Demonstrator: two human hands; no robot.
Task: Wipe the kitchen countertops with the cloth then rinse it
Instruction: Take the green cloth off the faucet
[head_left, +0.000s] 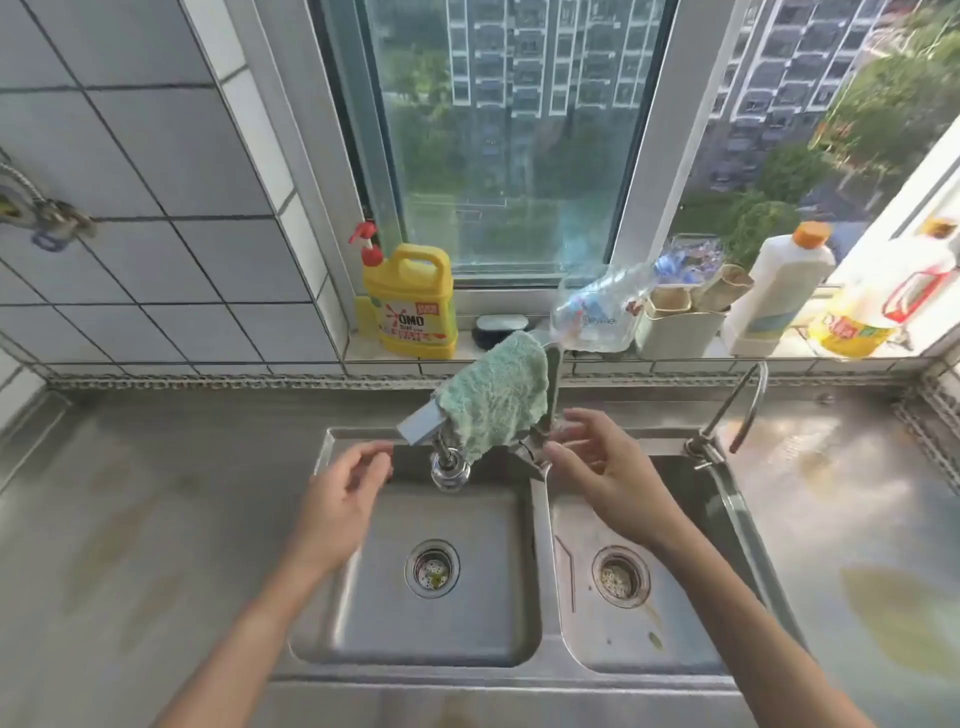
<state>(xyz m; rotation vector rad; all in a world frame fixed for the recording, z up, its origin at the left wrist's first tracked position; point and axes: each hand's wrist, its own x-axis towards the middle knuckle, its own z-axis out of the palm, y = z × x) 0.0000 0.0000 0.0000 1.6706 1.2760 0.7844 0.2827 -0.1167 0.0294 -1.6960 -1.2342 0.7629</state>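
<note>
Two bare hands over double sink (332, 441): left hand (337, 499) and right hand (608, 467), fingers loosely apart, holding nothing; green cloth (493, 400) draped over faucet (449, 470). Step, judged: taking the cloth; next calls for gripping it

A pale green cloth (496, 397), a yellow detergent jug (413, 301) with red lettering, white wall tiles (156, 156) gridded by dark grout.

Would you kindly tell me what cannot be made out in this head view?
- Tap handle: hidden behind the right hand.
- Faucet arm: mostly covered by the green cloth.
- Dark dish on the sill: front hidden by the cloth.
- Oil bottle label: blurred, glare.
- Left hand holds nothing.
</note>
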